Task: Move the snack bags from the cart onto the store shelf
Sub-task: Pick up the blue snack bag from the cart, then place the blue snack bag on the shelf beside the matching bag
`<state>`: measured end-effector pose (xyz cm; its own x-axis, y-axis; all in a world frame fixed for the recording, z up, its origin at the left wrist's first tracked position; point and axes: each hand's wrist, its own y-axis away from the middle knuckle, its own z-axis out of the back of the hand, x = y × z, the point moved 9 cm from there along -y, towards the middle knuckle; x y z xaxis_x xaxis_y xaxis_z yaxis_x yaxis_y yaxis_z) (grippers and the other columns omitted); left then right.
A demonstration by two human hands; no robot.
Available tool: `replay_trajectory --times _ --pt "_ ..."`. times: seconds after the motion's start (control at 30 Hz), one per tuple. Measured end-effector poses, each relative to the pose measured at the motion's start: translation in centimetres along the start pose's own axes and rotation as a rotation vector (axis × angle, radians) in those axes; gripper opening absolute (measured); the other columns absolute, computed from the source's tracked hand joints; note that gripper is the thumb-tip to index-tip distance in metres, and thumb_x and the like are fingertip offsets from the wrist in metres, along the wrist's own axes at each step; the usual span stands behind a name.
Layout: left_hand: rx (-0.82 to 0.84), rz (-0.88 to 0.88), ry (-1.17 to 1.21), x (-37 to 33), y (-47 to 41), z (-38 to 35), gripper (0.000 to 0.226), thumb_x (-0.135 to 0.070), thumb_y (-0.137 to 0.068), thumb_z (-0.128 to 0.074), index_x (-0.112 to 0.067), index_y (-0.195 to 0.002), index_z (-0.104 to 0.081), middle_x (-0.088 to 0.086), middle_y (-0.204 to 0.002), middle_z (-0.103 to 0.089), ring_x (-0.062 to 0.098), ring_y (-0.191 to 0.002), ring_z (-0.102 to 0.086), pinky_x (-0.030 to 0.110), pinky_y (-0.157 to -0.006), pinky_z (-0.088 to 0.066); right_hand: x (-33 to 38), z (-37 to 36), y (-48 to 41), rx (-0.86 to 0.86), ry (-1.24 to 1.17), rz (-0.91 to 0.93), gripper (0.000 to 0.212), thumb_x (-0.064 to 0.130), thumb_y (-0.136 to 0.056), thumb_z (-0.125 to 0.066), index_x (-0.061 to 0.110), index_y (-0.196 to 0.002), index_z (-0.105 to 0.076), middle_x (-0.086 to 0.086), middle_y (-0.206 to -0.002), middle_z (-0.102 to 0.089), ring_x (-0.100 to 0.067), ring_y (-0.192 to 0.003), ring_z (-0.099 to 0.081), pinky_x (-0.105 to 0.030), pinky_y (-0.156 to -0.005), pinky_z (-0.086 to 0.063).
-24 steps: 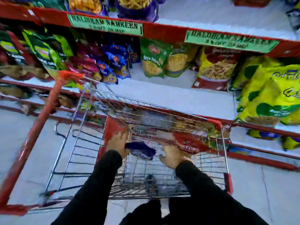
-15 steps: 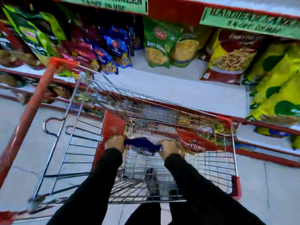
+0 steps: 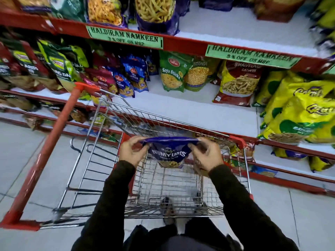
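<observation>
Stocked shelving (image 3: 190, 109) is filling the view beyond my hands. The blue bag (image 3: 169, 153), down in the cart (image 3: 108, 134) a moment ago, is now hanging above the basket, left hand (image 3: 133, 153) and right hand (image 3: 206, 155) pinching its top corners. It's lifting clear, so shelving comes next.

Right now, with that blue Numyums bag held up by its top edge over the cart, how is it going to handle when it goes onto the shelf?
The blue Numyums bag probably is floppy: it hangs to a point from the top seam held by the left hand and right hand. Likely light, since a pinch holds it. It may slump rather than stand on the shelf.
</observation>
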<state>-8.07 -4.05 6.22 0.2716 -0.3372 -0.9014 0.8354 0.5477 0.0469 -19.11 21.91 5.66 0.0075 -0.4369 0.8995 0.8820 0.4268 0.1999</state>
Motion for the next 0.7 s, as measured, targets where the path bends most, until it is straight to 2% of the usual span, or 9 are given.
replay_trajectory --times 0.07,0.13,0.2,0.27,0.37,0.43,0.53,0.63,0.7 --pt "-0.052 0.011 0.167 -2.9 -0.8 0.2 0.02 0.004 -0.075 -0.076 -0.01 -0.088 -0.069 0.006 -0.082 -0.069 -0.006 -0.068 -0.063 0.002 -0.066 -0.049 3.3 2.6 0.0 -0.093 -0.07 0.097 0.007 0.04 -0.082 -0.071 0.04 -0.089 -0.07 0.02 -0.086 -0.075 0.001 -0.08 -0.068 -0.02 -0.077 -0.056" --pt "-0.096 0.0 0.305 -5.9 -1.8 0.4 0.022 0.004 -0.076 -0.075 -0.015 -0.076 -0.064 -0.013 -0.064 -0.069 -0.013 -0.055 -0.06 0.002 -0.056 -0.048 6.6 5.7 0.0 -0.197 -0.101 0.197 0.017 0.047 -0.08 -0.07 0.03 -0.084 -0.069 0.009 -0.077 -0.072 -0.006 -0.069 -0.063 -0.02 -0.066 -0.052" --pt "-0.097 -0.054 0.402 -9.8 -2.8 0.4 0.023 -0.002 -0.079 -0.074 -0.021 -0.072 -0.063 -0.021 -0.055 -0.069 -0.012 -0.054 -0.06 0.004 -0.054 -0.048 9.9 8.5 0.0 -0.269 -0.146 0.281 0.011 0.046 -0.08 -0.07 0.035 -0.079 -0.069 0.011 -0.07 -0.069 -0.003 -0.064 -0.057 -0.018 -0.062 -0.048" --pt "-0.066 -0.13 0.503 -14.0 -3.9 0.2 0.004 -0.016 -0.079 -0.072 -0.018 -0.081 -0.069 -0.014 -0.072 -0.076 -0.003 -0.07 -0.065 0.012 -0.066 -0.053 13.6 11.1 0.2 -0.302 -0.197 0.375 0.003 0.041 -0.082 -0.071 0.038 -0.082 -0.07 0.011 -0.075 -0.072 -0.007 -0.069 -0.061 -0.022 -0.068 -0.05" --pt "-0.072 -0.169 0.68 -20.3 -5.8 0.4 0.025 -0.029 -0.074 -0.074 -0.011 -0.09 -0.07 0.01 -0.091 -0.071 0.021 -0.085 -0.063 0.035 -0.077 -0.052 19.0 14.9 0.1 -0.325 -0.281 0.526 0.017 0.019 -0.087 -0.071 0.035 -0.082 -0.072 0.014 -0.076 -0.074 0.002 -0.072 -0.064 -0.018 -0.07 -0.051" --pt "-0.029 -0.227 0.755 -25.0 -6.9 0.1 0.014 -0.034 -0.07 -0.075 -0.022 -0.077 -0.074 -0.004 -0.078 -0.074 0.011 -0.073 -0.066 0.026 -0.066 -0.054 22.0 17.3 -0.2 -0.353 -0.361 0.583 0.021 0.011 -0.087 -0.07 0.031 -0.08 -0.073 0.021 -0.075 -0.074 0.009 -0.071 -0.063 -0.01 -0.068 -0.05" --pt "0.018 -0.297 0.894 -31.6 -9.0 -0.4 0.007 -0.031 -0.07 -0.077 -0.025 -0.075 -0.075 -0.009 -0.076 -0.077 0.008 -0.071 -0.069 0.025 -0.07 -0.058 25.9 21.1 -1.2 -0.439 -0.485 0.627 0.007 0.019 -0.083 -0.072 0.022 -0.079 -0.067 0.014 -0.073 -0.07 0.001 -0.071 -0.06 -0.015 -0.069 -0.05" --pt "-0.011 -0.271 0.961 -37.0 -11.5 -0.7 0.039 -0.032 -0.066 -0.081 -0.015 -0.1 -0.073 0.006 -0.102 -0.077 0.021 -0.094 -0.071 0.037 -0.091 -0.057 30.1 24.8 -3.0 -0.459 -0.544 0.681 0.009 0.017 -0.086 -0.07 0.012 -0.092 -0.066 -0.009 -0.087 -0.065 -0.019 -0.084 -0.055 -0.033 -0.077 -0.047" --pt "-0.041 -0.191 0.957 -39.0 -13.2 -1.2 0.057 -0.033 -0.067 -0.082 -0.006 -0.113 -0.063 0.014 -0.122 -0.069 0.029 -0.113 -0.065 0.048 -0.104 -0.05 32.0 26.4 -5.2 -0.436 -0.563 0.648 0.01 0.013 -0.09 -0.068 0.008 -0.098 -0.067 -0.012 -0.088 -0.067 -0.023 -0.085 -0.058 -0.035 -0.077 -0.048"
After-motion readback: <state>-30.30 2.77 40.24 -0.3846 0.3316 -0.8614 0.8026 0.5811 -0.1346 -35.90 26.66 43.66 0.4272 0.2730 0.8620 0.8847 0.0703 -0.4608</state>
